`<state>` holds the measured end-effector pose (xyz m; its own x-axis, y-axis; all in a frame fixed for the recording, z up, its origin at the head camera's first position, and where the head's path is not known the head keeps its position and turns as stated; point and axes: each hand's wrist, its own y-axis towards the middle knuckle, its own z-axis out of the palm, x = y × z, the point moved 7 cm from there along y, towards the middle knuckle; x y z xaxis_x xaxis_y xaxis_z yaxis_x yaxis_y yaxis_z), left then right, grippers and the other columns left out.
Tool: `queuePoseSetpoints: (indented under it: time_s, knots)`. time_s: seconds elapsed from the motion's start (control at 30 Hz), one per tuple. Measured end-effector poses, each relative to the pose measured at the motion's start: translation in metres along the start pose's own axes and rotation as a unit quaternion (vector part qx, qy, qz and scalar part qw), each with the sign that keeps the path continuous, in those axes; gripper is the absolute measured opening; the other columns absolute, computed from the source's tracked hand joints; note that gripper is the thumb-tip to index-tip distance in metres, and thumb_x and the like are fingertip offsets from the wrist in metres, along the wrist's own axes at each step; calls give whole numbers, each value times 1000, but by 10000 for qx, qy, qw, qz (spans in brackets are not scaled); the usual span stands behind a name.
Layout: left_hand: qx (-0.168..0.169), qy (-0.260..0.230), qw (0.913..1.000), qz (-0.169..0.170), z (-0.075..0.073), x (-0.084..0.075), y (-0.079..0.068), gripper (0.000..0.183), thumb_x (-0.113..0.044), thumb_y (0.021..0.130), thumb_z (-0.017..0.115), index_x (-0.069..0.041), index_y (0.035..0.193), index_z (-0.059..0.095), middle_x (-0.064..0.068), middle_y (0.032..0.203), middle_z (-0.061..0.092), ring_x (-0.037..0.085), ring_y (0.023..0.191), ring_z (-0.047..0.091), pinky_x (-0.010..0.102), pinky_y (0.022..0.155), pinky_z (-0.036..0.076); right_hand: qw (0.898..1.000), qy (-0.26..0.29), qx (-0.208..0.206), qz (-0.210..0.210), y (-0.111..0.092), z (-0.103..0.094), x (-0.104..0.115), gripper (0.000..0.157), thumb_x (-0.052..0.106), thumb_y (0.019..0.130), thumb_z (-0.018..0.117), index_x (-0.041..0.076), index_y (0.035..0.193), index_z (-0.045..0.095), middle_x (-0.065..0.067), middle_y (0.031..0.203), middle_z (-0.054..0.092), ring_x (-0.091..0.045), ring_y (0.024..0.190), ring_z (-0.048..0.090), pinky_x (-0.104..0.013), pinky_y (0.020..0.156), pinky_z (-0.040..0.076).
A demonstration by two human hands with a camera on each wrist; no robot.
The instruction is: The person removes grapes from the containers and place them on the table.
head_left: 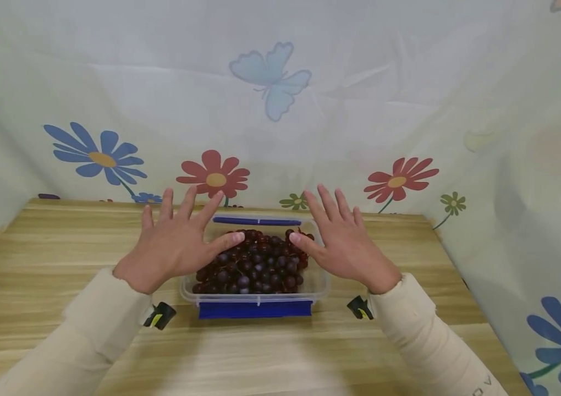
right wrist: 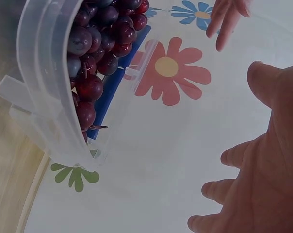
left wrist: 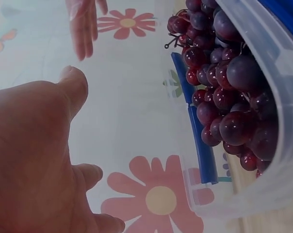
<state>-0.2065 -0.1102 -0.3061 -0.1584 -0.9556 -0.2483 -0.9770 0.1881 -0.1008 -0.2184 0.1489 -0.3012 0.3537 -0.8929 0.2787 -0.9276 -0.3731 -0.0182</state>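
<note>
A clear plastic container with blue latches stands on the table, filled with dark red and purple grapes. My left hand hovers above its left side, fingers spread and thumb pointing inward over the grapes. Over the right side is my right hand, spread the same way, its thumb overlapping the grapes in the head view. Neither hand holds anything. In the left wrist view, the left hand appears apart from the container wall; in the right wrist view, so does the right hand.
The wood-grain table reaches back to a pale cloth printed with flowers and a butterfly. This cloth also hangs at both sides. Black pieces with yellow marks, such as the left one, sit at both wrists.
</note>
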Motion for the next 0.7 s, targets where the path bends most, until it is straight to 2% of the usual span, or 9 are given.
queuePoseSetpoints:
  time_s: [0.7]
  knots:
    - [-164, -147, 9998, 3, 13, 7, -9, 98, -89, 92, 31, -31, 168, 9, 25, 175, 0, 63, 155, -4, 88, 113, 5, 10000, -78, 0, -8, -7, 9, -7, 88, 64, 104, 48, 27, 169, 1, -4, 178, -7, -39, 164, -10, -73, 126, 3]
